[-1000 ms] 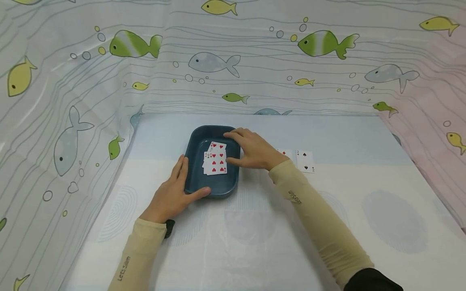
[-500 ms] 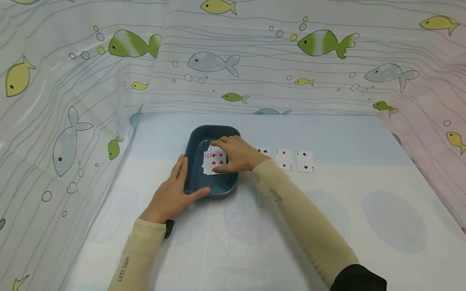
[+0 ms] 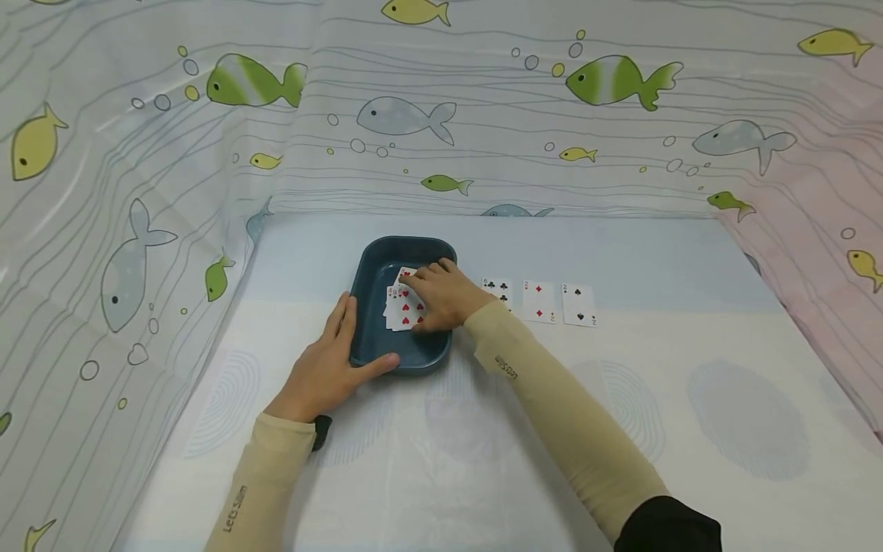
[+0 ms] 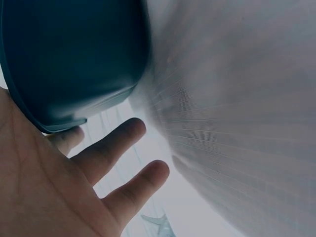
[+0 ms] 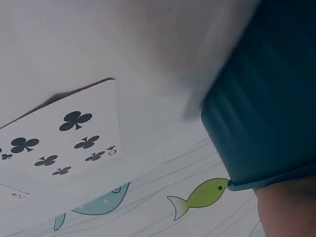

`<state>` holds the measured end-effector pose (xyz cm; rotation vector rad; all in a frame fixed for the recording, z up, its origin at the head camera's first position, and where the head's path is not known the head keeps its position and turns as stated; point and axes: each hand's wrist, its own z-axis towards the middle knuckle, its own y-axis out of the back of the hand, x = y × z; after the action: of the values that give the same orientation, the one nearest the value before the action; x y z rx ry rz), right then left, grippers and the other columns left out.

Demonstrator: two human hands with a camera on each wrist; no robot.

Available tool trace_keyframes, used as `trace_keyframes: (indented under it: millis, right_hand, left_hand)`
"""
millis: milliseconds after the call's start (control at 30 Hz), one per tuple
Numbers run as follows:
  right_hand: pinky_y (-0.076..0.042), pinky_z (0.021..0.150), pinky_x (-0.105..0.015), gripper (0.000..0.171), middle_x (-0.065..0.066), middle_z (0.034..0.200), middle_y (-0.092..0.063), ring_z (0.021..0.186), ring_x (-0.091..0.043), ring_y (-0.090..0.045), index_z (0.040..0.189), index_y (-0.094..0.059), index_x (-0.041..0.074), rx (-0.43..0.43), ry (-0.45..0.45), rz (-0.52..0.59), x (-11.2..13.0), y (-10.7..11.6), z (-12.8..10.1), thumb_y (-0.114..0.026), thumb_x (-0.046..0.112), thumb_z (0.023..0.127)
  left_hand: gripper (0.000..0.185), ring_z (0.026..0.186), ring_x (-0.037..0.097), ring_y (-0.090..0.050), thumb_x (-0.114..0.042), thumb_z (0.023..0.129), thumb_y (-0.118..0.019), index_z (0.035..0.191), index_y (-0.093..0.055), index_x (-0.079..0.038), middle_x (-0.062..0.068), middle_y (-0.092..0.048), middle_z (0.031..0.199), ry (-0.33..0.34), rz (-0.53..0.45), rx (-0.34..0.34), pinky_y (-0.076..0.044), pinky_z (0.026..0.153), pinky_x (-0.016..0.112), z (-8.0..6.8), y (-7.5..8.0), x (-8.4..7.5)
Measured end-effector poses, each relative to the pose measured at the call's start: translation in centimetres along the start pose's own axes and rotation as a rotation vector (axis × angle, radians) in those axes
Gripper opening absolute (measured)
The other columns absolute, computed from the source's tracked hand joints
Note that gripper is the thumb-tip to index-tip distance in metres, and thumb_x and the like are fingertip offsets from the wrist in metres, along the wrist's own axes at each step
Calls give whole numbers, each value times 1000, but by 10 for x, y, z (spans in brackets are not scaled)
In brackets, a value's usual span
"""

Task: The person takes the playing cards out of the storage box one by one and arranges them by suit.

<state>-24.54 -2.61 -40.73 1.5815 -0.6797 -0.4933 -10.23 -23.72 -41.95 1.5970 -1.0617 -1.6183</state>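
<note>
A dark blue rectangular dish [image 3: 372,330] holds a small pile of playing cards [image 3: 400,310], a heart card on top. My left hand [image 3: 320,376] rests against the dish's left side, its thumb over the front rim. In the left wrist view, straight fingers [image 4: 121,143] extend beside and below the dish wall [image 4: 74,64]. My right hand [image 3: 448,299] reaches over the right rim, its fingers bent over the pile. Whether they pinch a card cannot be told. In the right wrist view, the dish wall [image 5: 261,108] hides the fingertips.
To the right of the dish lie a six of clubs [image 3: 495,287], a two of diamonds [image 3: 538,302] and a two of spades [image 3: 578,305], in a row on the pale tabletop [image 3: 483,445]. A fish-printed curtain [image 3: 510,84] stands behind and at the sides.
My right hand has moved left from the dish's right rim to over the card pile, uncovering the six of clubs and two of diamonds. The left hand and dish have stayed put.
</note>
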Motion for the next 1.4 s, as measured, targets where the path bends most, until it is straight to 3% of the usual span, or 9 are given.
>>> trace_keyframes:
  millis: [700, 1400]
  right_hand:
    - [-22, 120, -45, 87, -6, 150, -50, 139, -25, -43, 155, -44, 20, 19, -53, -3, 2, 0, 1, -74, 59, 83]
    - [-23, 118, -42, 90, -5, 142, -52, 132, -22, -45, 154, -45, 18, -78, -24, 94, 0, -8, -2, -74, 62, 81]
  left_hand:
    - [121, 142, 45, -37, -80, 84, -57, 163, 6, -13, 4, 6, 170, -11, -10, -8, -39, 106, 60, 0, 0, 0]
    - [122, 143, 46, -36, -81, 84, -57, 163, 5, -12, 4, 7, 170, 4, -7, -3, -37, 108, 61, -1, 1, -1]
